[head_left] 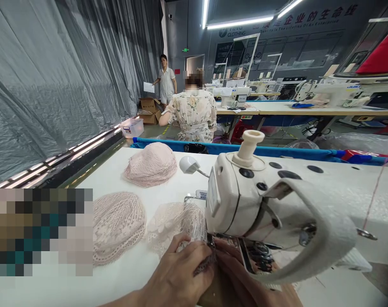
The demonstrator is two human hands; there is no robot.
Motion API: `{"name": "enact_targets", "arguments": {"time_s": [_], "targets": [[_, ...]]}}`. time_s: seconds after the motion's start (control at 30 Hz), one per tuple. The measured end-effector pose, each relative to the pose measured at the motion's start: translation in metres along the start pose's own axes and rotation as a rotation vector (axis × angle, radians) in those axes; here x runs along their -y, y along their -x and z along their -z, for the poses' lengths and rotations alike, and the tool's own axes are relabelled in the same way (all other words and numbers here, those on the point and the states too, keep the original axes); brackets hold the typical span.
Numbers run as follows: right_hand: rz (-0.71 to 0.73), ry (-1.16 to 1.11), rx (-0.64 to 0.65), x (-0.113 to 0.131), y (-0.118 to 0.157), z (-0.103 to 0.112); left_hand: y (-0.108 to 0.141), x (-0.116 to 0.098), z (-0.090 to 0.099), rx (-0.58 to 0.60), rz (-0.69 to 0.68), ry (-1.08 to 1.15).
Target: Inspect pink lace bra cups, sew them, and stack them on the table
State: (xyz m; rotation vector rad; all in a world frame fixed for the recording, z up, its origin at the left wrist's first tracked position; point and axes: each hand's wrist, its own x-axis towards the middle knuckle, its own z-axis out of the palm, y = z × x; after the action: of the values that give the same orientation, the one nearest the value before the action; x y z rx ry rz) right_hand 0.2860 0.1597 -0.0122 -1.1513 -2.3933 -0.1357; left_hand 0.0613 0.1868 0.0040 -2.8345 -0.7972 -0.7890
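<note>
white tabletop (123, 277) extends leftward; left hand (181, 270) at edge of lace (166, 224).

Long white ceiling tubes (240, 22): bright, overhead
Wrinkled silver-grey curtain (62, 85): sheen
Flat white counter (69, 292): bright
Lower left: pixelated

Pale pink lace (120, 230) and a white sewing machine (227, 192)
The lace is full of tiny holes and thin lines. The sewing machine has round black spots (246, 173) and pink thread (375, 189). The counter (158, 192) is white, its edge cloth (264, 152) blue, the curtain (69, 64) silvery grey. One person (194, 106) wears cream with flowers and green leaves.
</note>
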Motion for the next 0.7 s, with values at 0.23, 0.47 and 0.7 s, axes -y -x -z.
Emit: {"name": "enact_targets", "arguments": {"time_s": [0.23, 0.47, 0.7], "targets": [[0.001, 0.031, -0.015, 0.004, -0.002, -0.001, 0.002, 0.0, -0.001, 0.042, 0.018, 0.028], [-0.001, 0.071, -0.034, 0.005, -0.002, -0.004, 0.002, 0.001, -0.002, 0.015, 0.003, 0.061], [-0.042, 0.024, -0.05, 0.006, -0.011, 0.005, 0.002, -0.001, -0.002, 0.023, 0.017, 0.058]]}}
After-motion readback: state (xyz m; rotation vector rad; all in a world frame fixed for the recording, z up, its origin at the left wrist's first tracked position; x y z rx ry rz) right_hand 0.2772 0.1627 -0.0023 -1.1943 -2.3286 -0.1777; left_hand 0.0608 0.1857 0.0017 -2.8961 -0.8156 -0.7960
